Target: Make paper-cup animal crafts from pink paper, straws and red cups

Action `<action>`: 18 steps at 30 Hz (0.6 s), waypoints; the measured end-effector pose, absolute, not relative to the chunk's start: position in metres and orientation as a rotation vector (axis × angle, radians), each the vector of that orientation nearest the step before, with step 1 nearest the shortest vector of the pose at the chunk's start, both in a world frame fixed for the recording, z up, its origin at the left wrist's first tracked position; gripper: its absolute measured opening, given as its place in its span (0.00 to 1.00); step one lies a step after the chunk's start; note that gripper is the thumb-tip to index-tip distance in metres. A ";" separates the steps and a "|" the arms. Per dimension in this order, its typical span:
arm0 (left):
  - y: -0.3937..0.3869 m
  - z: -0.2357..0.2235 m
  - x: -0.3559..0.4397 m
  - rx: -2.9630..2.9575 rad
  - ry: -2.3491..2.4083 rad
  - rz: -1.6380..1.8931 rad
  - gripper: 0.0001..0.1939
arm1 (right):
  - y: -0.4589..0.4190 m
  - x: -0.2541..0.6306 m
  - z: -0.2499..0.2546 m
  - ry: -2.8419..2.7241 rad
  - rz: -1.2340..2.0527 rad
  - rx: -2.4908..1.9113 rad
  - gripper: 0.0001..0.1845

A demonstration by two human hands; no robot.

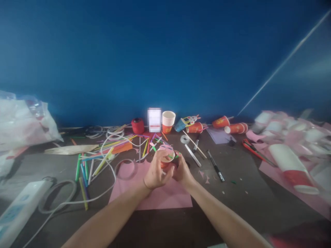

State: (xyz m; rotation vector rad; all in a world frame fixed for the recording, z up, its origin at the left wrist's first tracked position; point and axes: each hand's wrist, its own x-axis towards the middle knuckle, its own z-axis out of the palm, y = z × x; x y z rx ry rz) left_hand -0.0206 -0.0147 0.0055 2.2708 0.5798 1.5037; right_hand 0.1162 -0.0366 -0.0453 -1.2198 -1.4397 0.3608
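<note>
Both my hands meet over the middle of the table around a small red paper cup [167,162] with pink paper pieces and a green straw stuck to it. My left hand [156,170] wraps the cup's left side, fingers curled over its rim. My right hand [183,170] grips its right side, partly hidden behind the cup. Under them lies a pink paper sheet [155,196]. A tape ring [126,168] rests on the sheet's left corner.
Several coloured straws [103,160] and a white cable [77,201] lie to the left, by a power strip [18,212]. At the back stand stacked cups [168,121], a red spool [137,125] and fallen red cups [227,125]. Pens [216,168], a tape roll [184,139] and cup piles [289,151] sit to the right.
</note>
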 end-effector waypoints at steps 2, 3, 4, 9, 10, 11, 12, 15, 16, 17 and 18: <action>-0.015 0.006 -0.021 2.271 0.588 1.494 0.29 | -0.034 0.113 -0.045 -1.401 0.366 -1.241 0.31; -0.014 0.006 -0.021 2.273 0.585 1.493 0.28 | -0.033 0.112 -0.044 -1.391 0.378 -1.248 0.30; -0.014 0.007 -0.021 2.281 0.578 1.488 0.28 | -0.032 0.112 -0.044 -1.383 0.386 -1.253 0.29; -0.014 0.004 -0.022 2.458 0.456 1.501 0.32 | -0.030 0.116 -0.033 -1.431 0.484 -1.270 0.26; -0.014 0.003 -0.023 2.510 0.444 1.515 0.34 | -0.029 0.118 -0.030 -1.433 0.502 -1.282 0.26; -0.014 0.002 -0.024 2.551 0.419 1.549 0.36 | -0.029 0.121 -0.026 -1.425 0.512 -1.302 0.27; -0.015 0.001 -0.024 2.578 0.407 1.558 0.38 | -0.028 0.126 -0.022 -1.404 0.515 -1.325 0.29; -0.014 -0.002 -0.025 2.567 0.419 1.557 0.41 | -0.025 0.148 -0.012 -1.311 0.489 -1.405 0.34; -0.013 -0.003 -0.025 2.553 0.438 1.554 0.40 | -0.024 0.159 -0.009 -1.276 0.466 -1.436 0.34; -0.012 -0.004 -0.025 2.543 0.456 1.552 0.40 | -0.022 0.172 -0.006 -1.239 0.430 -1.471 0.34; -0.011 -0.006 -0.025 2.534 0.477 1.549 0.40 | -0.020 0.187 -0.005 -1.202 0.383 -1.511 0.32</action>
